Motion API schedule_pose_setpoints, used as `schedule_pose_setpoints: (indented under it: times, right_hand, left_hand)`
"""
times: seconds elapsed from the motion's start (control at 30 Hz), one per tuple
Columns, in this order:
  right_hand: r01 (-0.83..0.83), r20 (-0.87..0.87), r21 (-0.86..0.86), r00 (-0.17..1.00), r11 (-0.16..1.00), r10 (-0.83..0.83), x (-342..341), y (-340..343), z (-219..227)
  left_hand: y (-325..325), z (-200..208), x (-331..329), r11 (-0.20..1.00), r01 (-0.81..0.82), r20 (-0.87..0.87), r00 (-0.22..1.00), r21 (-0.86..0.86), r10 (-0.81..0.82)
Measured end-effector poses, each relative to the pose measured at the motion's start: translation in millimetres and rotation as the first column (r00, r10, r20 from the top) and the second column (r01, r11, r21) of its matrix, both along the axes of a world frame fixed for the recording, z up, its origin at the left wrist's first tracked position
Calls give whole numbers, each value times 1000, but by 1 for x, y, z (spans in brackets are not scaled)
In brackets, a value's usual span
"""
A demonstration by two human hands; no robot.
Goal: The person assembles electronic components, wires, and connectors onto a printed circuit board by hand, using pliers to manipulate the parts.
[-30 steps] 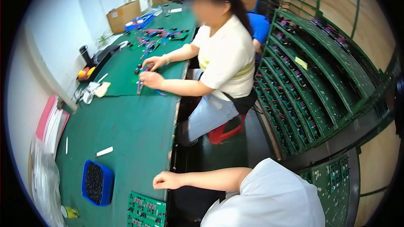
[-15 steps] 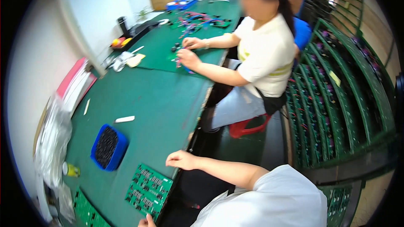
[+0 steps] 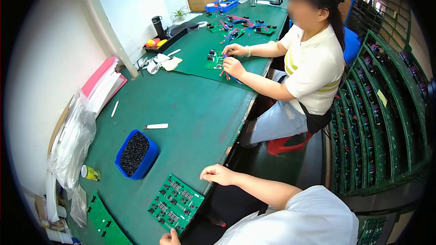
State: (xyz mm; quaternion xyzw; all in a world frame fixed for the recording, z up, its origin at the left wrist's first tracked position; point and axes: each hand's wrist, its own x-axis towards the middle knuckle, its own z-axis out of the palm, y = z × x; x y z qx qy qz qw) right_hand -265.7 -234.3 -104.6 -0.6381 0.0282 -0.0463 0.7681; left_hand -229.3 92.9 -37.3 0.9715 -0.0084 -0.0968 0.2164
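Observation:
A green circuit board (image 3: 176,203) with small digit displays and black parts lies flat at the table's near edge. At its lower corner is my left hand (image 3: 170,238), partly cut off by the frame, its thumb and finger closed on the board's edge. Just past the board's upper right corner hovers my right hand (image 3: 218,174), apart from the board. The right fingers are curled and drawn together; whatever they may hold is hidden. Beyond the board stands a blue bin (image 3: 151,158) full of small black pieces.
Another green board (image 3: 105,221) lies at lower left, near a yellow-green can (image 3: 91,173). A white-handled tool (image 3: 156,126) rests past the bin. A co-worker (image 3: 313,59) handles a wired board (image 3: 213,60) farther along the table. Racks of boards (image 3: 381,122) stand at right.
The whole view has shifted, so everything appears farther right and sharper. My hands keep nearly the same places beside the board.

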Motion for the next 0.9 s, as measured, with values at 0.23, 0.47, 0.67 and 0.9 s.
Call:
schedule_pose_setpoints:
  times: [0.23,0.47,0.67,0.9]
  right_hand:
    - [4,8,41,1000,999,-4,1,-3,4]
    - [0,10,40,1000,999,0,2,-2,4]
    - [10,16,67,1000,998,-11,2,-2,-1]
    - [13,20,94,1000,996,-15,5,-1,-4]
  left_hand:
    - [2,-12,2,1000,17,83,996,-23,-15]
    - [5,-18,1,997,-5,104,995,-81,14]
    - [7,-21,1,995,-13,61,998,-97,19]
    - [5,-17,2,1000,-13,97,995,-8,14]
